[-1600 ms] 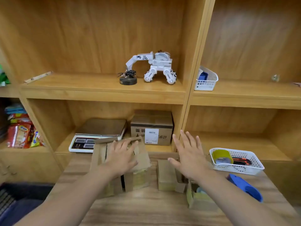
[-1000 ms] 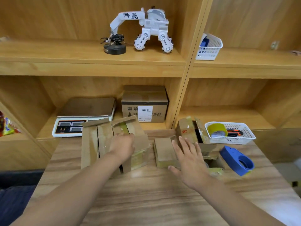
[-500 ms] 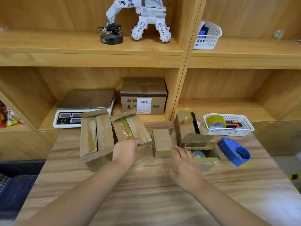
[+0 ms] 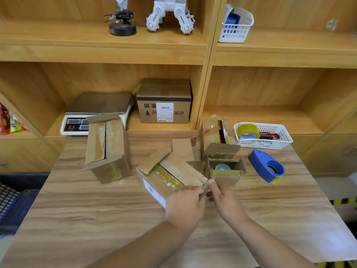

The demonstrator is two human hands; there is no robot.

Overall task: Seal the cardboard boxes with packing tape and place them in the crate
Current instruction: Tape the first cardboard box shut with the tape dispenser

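Both hands meet at the near end of the held box on the counter. Left hand curls over that end, fingers bent on the card. Right hand pinches the end flap betw. thumb & forefinger. The held box lies slantwise just beyond my knuckles, top flaps open, yellowish tape strip down the middle, white label on the side twd me.

Cardboard boxes on the counter: 5 in all.
- long box, well left of the left hand
- small open box, just beyond the right hand, top open
- flat box and tall box, further out beyond both hands

1 more, the shelf box, sits shut on the shelf past them, beside 1 scale.

Tape: 1 blue dispenser right of the right hand, and 1 yellow roll in 1 white basket beyond it. A 2nd white basket is on the top shelf.

Crate: 1, dark, far left of the left hand, below counter level, only partly seen.
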